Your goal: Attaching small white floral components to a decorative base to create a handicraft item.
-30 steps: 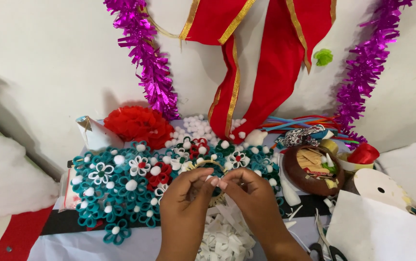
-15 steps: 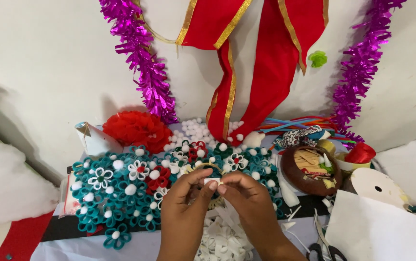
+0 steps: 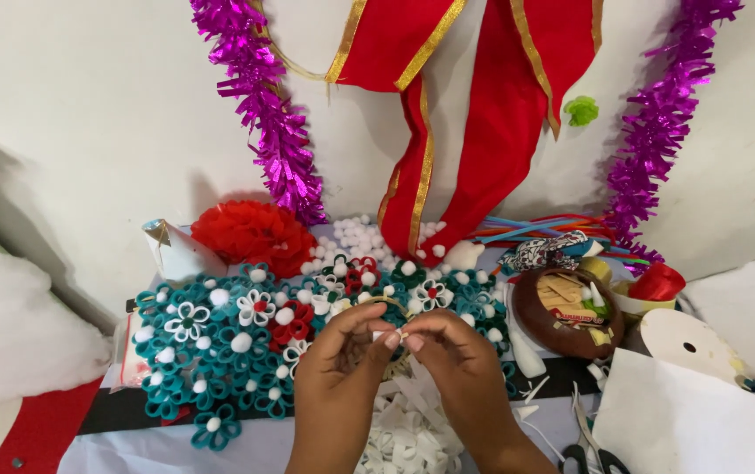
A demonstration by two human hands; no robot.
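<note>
- The left hand (image 3: 340,386) and right hand (image 3: 458,377) meet at their fingertips low in the middle of the view, both pinching one small white strip (image 3: 398,334) between thumb and forefinger.
- Directly beneath the wrists lies a heap of white paper loops (image 3: 408,434); the forearms cover part of it.
- Just behind the fingers, a spread of teal felt flowers (image 3: 219,351) with white pompom centres runs across the table; a few white and red flowers sit among them. The hands hide its middle part.
- Farther back sit a red paper pompom (image 3: 250,235) and a scatter of loose white pompoms (image 3: 360,239).
- To the right, a brown bowl (image 3: 528,318) holds tan scraps and small bits of mixed colour; a roll of red ribbon (image 3: 656,283) stands just beyond it.
- White paper sheets (image 3: 689,421) lie at the far right, scissors (image 3: 590,455) beside their left edge.
- On the wall hang purple tinsel (image 3: 272,123) and a red ribbon edged in gold (image 3: 500,114).
</note>
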